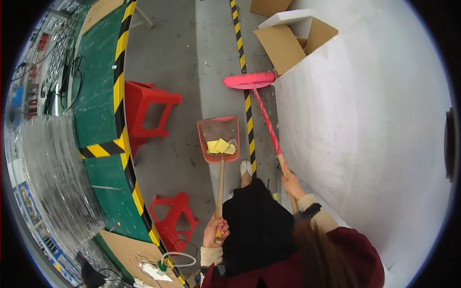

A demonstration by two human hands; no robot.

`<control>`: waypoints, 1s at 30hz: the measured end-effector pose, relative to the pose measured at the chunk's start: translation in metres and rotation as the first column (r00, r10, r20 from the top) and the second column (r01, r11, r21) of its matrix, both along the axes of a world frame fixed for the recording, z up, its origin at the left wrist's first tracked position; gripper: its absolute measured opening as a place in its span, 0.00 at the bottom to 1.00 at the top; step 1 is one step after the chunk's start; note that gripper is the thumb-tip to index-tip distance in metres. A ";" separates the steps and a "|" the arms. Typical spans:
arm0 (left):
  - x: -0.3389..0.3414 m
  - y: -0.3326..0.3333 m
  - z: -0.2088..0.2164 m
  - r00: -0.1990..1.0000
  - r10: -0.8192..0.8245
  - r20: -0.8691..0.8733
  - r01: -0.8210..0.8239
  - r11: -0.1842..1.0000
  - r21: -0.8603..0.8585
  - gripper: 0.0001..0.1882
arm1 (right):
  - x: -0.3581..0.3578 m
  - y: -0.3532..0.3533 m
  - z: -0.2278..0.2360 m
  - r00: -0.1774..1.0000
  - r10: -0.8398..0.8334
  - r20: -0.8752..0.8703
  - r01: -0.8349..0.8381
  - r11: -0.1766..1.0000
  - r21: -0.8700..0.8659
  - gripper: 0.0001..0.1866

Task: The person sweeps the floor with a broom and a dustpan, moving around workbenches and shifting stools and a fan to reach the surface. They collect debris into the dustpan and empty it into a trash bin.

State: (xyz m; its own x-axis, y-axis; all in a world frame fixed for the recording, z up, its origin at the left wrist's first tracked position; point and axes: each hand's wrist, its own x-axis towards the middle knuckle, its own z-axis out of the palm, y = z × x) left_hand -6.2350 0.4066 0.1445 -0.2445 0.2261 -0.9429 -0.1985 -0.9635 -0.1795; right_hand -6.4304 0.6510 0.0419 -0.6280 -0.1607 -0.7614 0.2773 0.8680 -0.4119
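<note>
a: what lies farthest left of the hands?
b: a green table edged in black-and-yellow tape, well to the left of the left hand; on it, a stack of clear plastic; between table and hand, a red stool just left of the hand, and another red stool farther ahead.

a: and the left hand itself?
b: closed, fingers curled right round the wooden handle of the dustpan, close to its near end; the pan is straight ahead of that hand, with yellow pieces and grey dirt in it; whether it touches the floor, i cannot tell.

a: between the hands?
b: a light shoe, ahead of both and just right of the dustpan; past it, a striped floor tape runs away from the hands.

a: now the right hand?
b: wrapped around the bare wooden part of the broom, with stick showing on either side of the grip; the pink head is well ahead and slightly left of the hand, across the tape.

a: beyond that?
b: an open cardboard box, far ahead of the right hand; a white panel to the hand's right.
</note>
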 end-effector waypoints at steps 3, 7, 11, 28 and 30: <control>-0.036 -0.016 -0.001 0.999 0.018 -0.035 -0.019 1.000 -0.011 0.23 | -0.060 -0.035 -0.021 0.995 -0.018 0.097 0.016 1.000 0.027 0.29; -0.073 -0.037 -0.004 0.999 0.033 0.003 -0.033 0.999 -0.027 0.20 | -0.146 -0.095 -0.058 0.989 -0.035 0.143 0.043 0.998 -0.050 0.29; -0.111 -0.065 -0.011 0.999 0.051 -0.008 -0.051 0.999 -0.019 0.16 | -0.125 -0.080 -0.001 0.989 -0.027 0.148 0.031 0.999 -0.020 0.31; -0.251 -0.190 -0.045 0.986 0.155 0.060 -0.155 0.988 -0.007 0.09 | -0.301 -0.210 0.027 0.850 0.524 -0.051 -0.523 0.852 0.028 0.32; -0.267 -0.200 -0.047 0.979 0.200 0.026 -0.200 0.980 0.012 0.09 | -0.315 -0.214 0.033 0.808 0.589 -0.018 -0.588 0.808 0.044 0.32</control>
